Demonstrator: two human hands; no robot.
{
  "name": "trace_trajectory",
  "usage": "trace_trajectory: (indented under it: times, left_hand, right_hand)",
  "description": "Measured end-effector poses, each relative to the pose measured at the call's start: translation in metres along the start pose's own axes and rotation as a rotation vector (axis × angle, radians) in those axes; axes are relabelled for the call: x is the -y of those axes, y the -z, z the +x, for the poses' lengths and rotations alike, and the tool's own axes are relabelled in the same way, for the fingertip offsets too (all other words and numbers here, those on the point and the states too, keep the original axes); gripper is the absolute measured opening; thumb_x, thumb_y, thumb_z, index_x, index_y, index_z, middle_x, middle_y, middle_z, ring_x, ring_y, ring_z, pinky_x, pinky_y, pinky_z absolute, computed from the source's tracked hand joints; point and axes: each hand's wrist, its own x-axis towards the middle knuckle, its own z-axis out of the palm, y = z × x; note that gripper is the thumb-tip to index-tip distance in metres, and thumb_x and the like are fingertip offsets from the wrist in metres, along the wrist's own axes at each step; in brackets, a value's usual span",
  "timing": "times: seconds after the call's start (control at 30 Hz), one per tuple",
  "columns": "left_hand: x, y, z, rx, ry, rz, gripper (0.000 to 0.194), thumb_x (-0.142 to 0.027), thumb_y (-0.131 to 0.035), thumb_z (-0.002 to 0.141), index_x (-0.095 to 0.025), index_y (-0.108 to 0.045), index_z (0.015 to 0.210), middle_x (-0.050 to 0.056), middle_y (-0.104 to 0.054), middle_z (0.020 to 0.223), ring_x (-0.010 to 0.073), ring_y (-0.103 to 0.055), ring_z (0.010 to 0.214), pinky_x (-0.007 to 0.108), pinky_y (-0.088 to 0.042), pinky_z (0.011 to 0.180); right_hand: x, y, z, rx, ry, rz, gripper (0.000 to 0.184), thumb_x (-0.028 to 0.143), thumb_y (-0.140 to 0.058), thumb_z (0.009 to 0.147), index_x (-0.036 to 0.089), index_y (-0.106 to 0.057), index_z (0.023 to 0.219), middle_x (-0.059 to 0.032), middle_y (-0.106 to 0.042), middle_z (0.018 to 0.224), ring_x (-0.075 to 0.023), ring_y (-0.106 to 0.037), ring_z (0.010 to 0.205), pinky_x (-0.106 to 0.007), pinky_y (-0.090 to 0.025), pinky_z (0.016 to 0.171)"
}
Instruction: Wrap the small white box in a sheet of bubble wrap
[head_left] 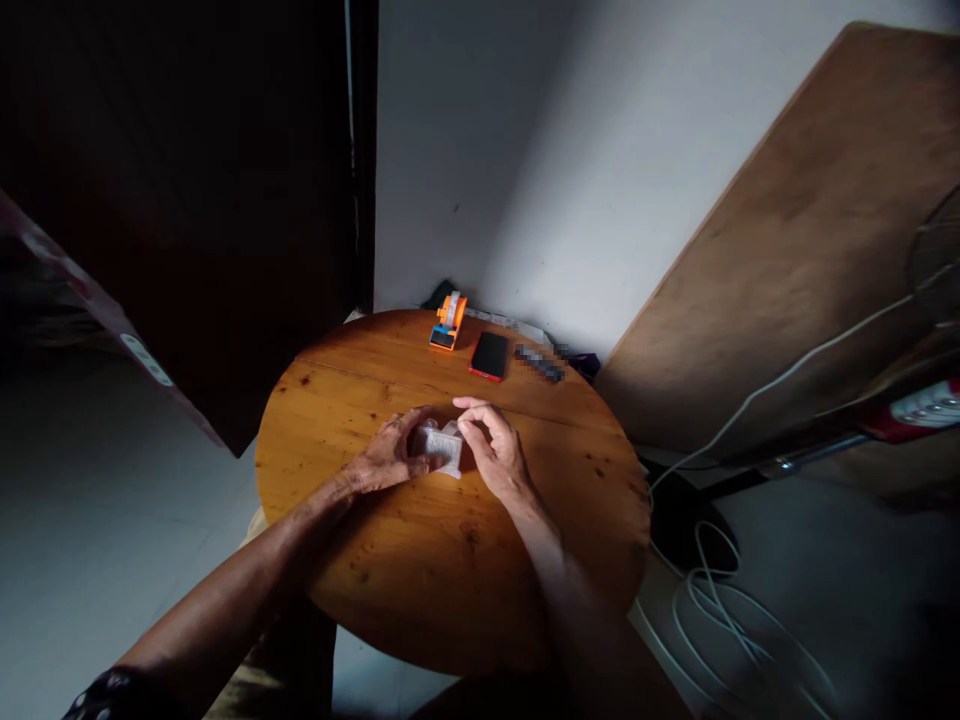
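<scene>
Both of my hands rest on a round wooden table (pixel 375 560) and close on a small clear plastic packet (pixel 441 445) lying between them. My left hand (pixel 390 455) grips the packet's left end with curled fingers. My right hand (pixel 491 445) pinches its right end, fingers bent over the top. What the packet holds is too small to make out.
At the table's far edge stand an orange tape dispenser (pixel 448 322), a red-edged phone (pixel 490 356) lying flat and a small dark object (pixel 538 362). A wooden board (pixel 787 260) leans on the wall at right. White cables (pixel 720 600) lie on the floor.
</scene>
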Motion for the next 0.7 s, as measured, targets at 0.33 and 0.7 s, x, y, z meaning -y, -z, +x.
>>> trace_trajectory:
  times: [0.33, 0.7]
  left_hand:
    - [-0.001, -0.005, -0.006, 0.183, 0.074, -0.202, 0.084, -0.025, -0.085, 0.066, -0.030, -0.046, 0.139, 0.011, -0.058, 0.135, 0.0249, -0.062, 0.111, 0.036, -0.052, 0.093]
    - [-0.005, -0.002, -0.005, 0.131, -0.004, -0.201, 0.048, -0.044, -0.081, 0.073, -0.023, -0.063, 0.112, 0.008, -0.065, 0.117, 0.0225, -0.061, 0.105, 0.031, -0.049, 0.085]
  right_hand:
    - [-0.016, 0.009, 0.006, -0.154, -0.171, 0.189, 0.023, 0.046, -0.058, 0.089, 0.023, -0.058, 0.087, -0.0090, -0.069, 0.120, -0.0227, -0.064, 0.103, -0.036, -0.050, 0.088]
    - [-0.034, 0.012, 0.009, -0.298, -0.309, 0.234, 0.034, 0.052, -0.059, 0.085, 0.020, -0.065, 0.095, -0.0085, -0.073, 0.109, -0.0238, -0.065, 0.104, -0.039, -0.048, 0.093]
